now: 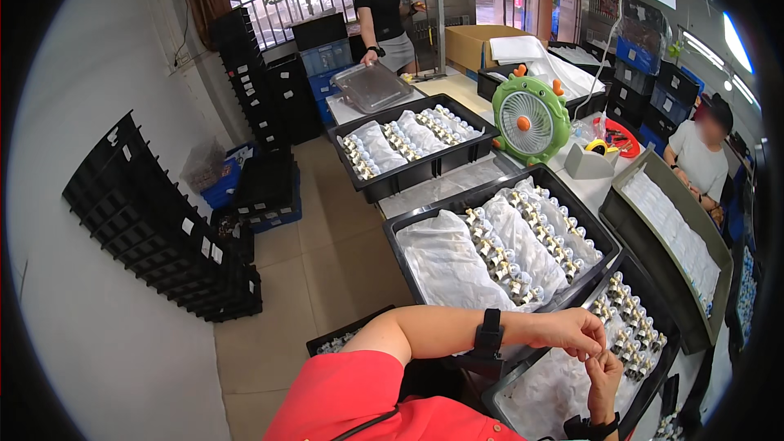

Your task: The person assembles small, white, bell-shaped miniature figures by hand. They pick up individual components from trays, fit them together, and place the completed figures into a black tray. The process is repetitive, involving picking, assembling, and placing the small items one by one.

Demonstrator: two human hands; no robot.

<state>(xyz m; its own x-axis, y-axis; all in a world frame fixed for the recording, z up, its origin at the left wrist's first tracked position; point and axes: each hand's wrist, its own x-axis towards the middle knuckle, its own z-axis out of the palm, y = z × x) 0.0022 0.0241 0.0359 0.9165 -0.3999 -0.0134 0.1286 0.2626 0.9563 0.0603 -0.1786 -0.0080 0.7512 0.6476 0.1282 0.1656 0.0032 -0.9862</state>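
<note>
Parts (627,322) with bluish, rounded tops stand in rows in the near tray (674,333), toward its far right side, just beyond my hands. My left hand (578,332) reaches across from the left, its fingers bent and their tips drawn together; my right hand (603,377) comes up from the near edge, fingertips raised to meet the left ones. Both sit over the near tray, but whether something small is pinched between them I cannot tell. White paper (535,392) covers the near left of that tray. I wear a black band (488,335) on my left wrist and a red top (343,388).

Beyond, the middle tray (408,268) carries more rows between white sheets, and so does the far tray (441,167). Right of the far tray stands a green fan (543,140). On the right, a dark green tray (701,237) sits tilted beside the near one. Black trays (163,224) are stacked on the left. Far off, one person (380,12) touches a grey lid (371,88); another (701,155) sits on the right.
</note>
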